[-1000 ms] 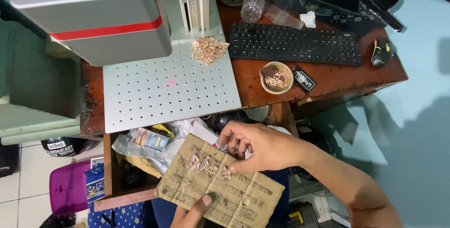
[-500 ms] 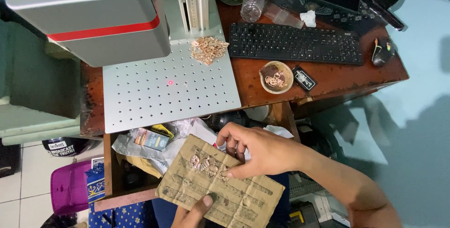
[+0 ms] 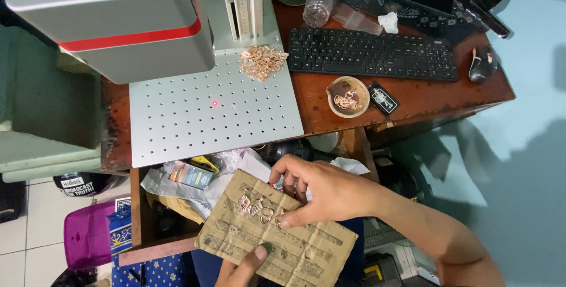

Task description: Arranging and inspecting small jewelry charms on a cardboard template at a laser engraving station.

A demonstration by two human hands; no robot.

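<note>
Left hand (image 3: pixel 244 266) pinches the near edge of a creased, brown cardboard sheet (image 3: pixel 295 246), thumb on top. Right hand (image 3: pixel 324 192), fingers curled, presses small gold-coloured metal pieces (image 3: pixel 256 205) by the sheet's far edge.

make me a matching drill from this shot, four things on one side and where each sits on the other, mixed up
Things:
1. heap of gold pieces
2. small bowl
3. cardboard piece
4. computer mouse

Places:
A. far right end of the desk
B. held over the open drawer
C. back edge of the perforated plate
D. just in front of the keyboard

Pairs: 1-C, 2-D, 3-B, 4-A
</note>
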